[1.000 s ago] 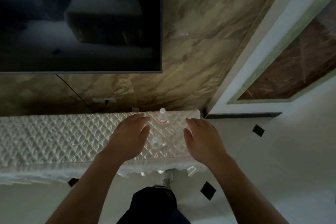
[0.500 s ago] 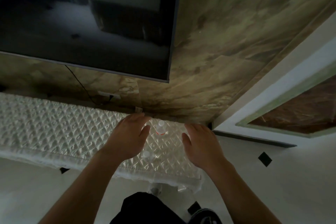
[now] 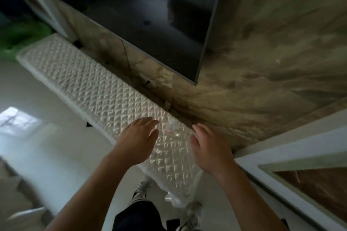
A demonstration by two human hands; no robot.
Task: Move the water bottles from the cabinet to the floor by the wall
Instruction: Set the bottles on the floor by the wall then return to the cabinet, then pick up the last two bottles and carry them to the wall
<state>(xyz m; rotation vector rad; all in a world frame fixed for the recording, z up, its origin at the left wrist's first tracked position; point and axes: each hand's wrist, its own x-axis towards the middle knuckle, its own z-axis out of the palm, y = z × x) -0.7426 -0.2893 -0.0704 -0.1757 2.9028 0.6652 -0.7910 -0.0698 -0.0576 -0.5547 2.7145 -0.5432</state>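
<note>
A clear plastic water bottle [image 3: 171, 127] with a white cap is flanked on the quilted white cabinet top [image 3: 105, 99] by the left hand [image 3: 138, 141] and right hand [image 3: 211, 149], both spread wide, nothing gripped.

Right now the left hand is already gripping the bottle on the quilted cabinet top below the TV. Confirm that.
Not quite. In the head view the left hand is open beside the bottle, not gripping it. The bottle stands free between both hands on the quilted cabinet top below the TV.
</note>
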